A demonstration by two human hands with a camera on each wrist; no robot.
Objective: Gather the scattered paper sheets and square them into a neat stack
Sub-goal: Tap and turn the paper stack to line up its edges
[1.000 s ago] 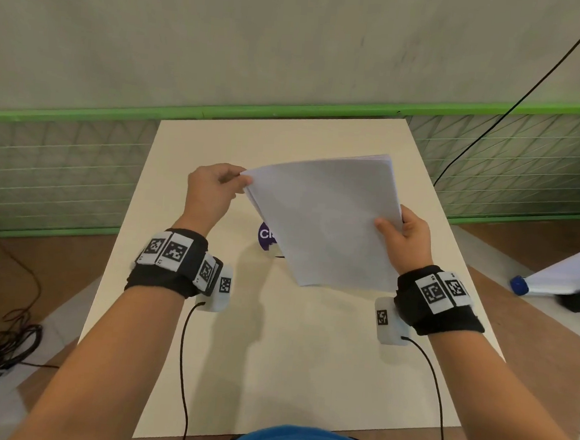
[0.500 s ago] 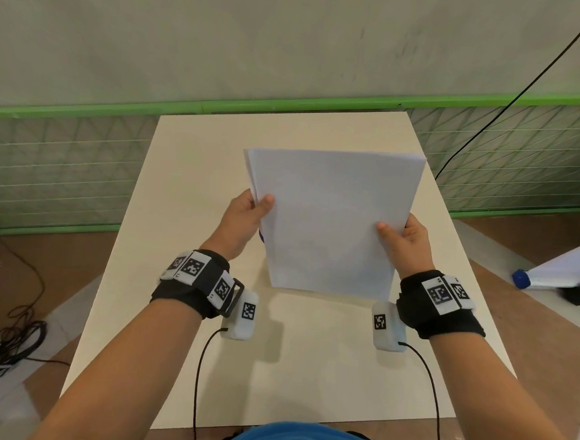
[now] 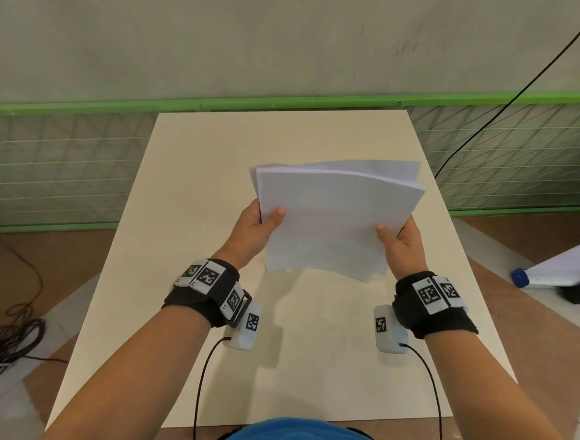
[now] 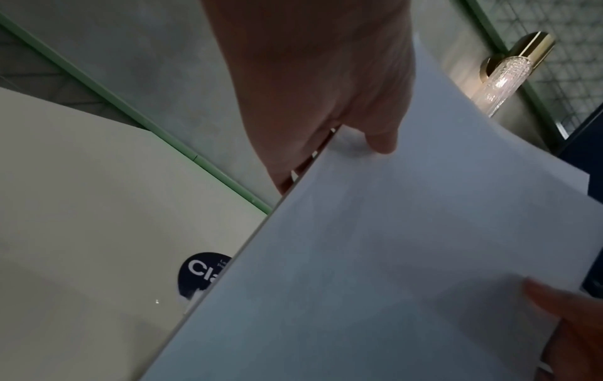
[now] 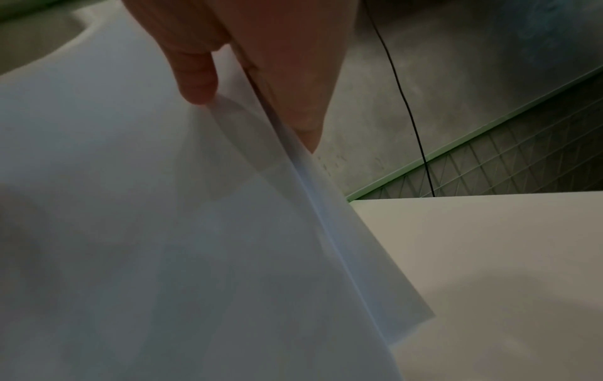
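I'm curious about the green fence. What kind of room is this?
Probably a recording or test space, not a home: a plain table stands alone, a green-railed mesh fence runs behind it, and loose cables lie on the floor.

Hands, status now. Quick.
Left hand: grips the left edge of the stack of white paper sheets, thumb on top.
Right hand: grips the same stack's right edge, thumb on top.

white sheets on cream

paper sheets (image 3: 333,219) plain white — table (image 3: 195,185) cream, wristbands (image 3: 208,293) black with black-and-white checked tags, rail (image 3: 289,104) green.
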